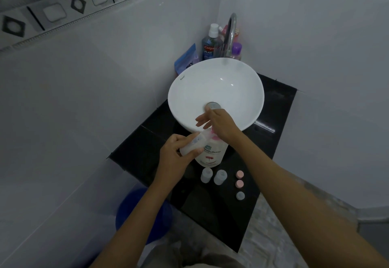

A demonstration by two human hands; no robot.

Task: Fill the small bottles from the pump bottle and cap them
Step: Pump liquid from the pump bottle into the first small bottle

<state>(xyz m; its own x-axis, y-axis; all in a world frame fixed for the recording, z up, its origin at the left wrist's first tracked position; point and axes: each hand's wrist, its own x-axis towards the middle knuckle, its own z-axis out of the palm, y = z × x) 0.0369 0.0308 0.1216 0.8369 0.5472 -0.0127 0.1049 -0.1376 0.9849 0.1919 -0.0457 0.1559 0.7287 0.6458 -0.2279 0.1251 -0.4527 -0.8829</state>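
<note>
Looking down from the head camera, I see a blue bucket low at the left, half hidden behind my left forearm and the black tabletop. My left hand curls around a small clear bottle, tilted with its mouth up toward the pump; my fingers cover much of its body, so I cannot tell how full it is. Just to the right stands the white pump bottle, its lower label legible only in part and its pink pump head almost wholly hidden under my right hand. That hand rests on the pump with its palm down and fingers straight, spread out over the rim of the white basin. I cannot make out whether the spout actually meets the bottle's mouth.

Nearer me on the tabletop, two more small bottles stand upright side by side, uncapped as far as I can tell. To their right lie three loose caps in a line, two pink caps and one greyish cap, well apart from the bottles.

Behind the basin, a blue pouch, a mouthwash bottle, a chrome tap and a purple-capped bottle crowd together, overlapping one another.
</note>
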